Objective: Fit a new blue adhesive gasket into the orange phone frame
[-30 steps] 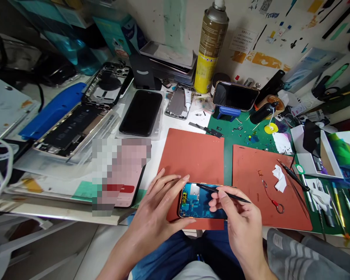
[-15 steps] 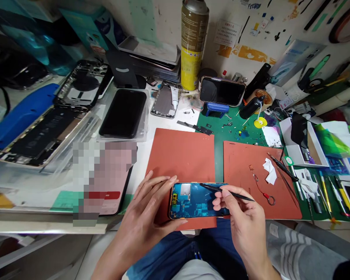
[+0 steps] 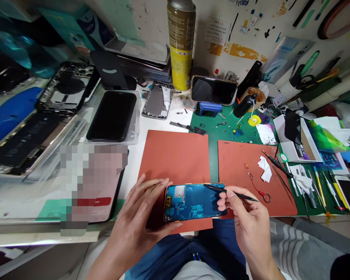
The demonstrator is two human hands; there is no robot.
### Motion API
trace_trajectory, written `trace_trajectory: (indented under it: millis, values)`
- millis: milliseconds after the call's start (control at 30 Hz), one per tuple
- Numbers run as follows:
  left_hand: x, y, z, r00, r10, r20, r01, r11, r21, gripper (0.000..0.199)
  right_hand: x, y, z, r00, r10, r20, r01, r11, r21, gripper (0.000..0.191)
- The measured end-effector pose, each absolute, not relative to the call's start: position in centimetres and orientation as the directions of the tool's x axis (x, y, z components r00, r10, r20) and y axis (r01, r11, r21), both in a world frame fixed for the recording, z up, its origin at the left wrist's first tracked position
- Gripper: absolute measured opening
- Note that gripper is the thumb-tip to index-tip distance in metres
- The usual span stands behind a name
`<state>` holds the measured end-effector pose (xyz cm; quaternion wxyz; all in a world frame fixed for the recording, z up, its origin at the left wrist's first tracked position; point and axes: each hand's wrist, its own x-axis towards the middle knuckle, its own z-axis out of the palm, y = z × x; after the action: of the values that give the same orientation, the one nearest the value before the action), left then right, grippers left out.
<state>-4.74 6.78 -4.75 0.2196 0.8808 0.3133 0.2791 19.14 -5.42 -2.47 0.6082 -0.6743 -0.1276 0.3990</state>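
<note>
A phone frame with a blue inner face (image 3: 192, 202) lies lengthwise over the near edge of the left red-brown mat (image 3: 175, 155). My left hand (image 3: 142, 210) grips its left end, fingers at the far edge and thumb at the near edge. In my right hand (image 3: 245, 214) are black tweezers (image 3: 242, 195), pinched between thumb and fingers. Their tip rests at or just above the frame's far edge, right of the middle; contact cannot be made out. The fingertips of my right hand are close to the frame's right end.
Opened phones (image 3: 26, 140) and a black phone (image 3: 113, 116) lie left. A spray can (image 3: 181, 46) and a propped phone (image 3: 214, 90) stand behind. On the right mat (image 3: 233, 175) are a red ring tool (image 3: 264, 196) and tissue (image 3: 265, 169); several hand tools lie farther right.
The whole view has shifted, so the bench things appear farther left. Both hands keep their holds on the phone frame and the tweezers, with the tweezer tip still near the far edge.
</note>
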Motion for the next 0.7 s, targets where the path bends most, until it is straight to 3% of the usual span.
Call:
trace_trajectory:
  millis: [700]
  values:
    - [-4.9,6.9,-5.0,0.656,0.671,0.345,0.426,-0.707,0.565,0.080,20.5,-6.1,-2.7,0.674,0.636,-0.377,-0.326,-0.202,-0.923,0.033]
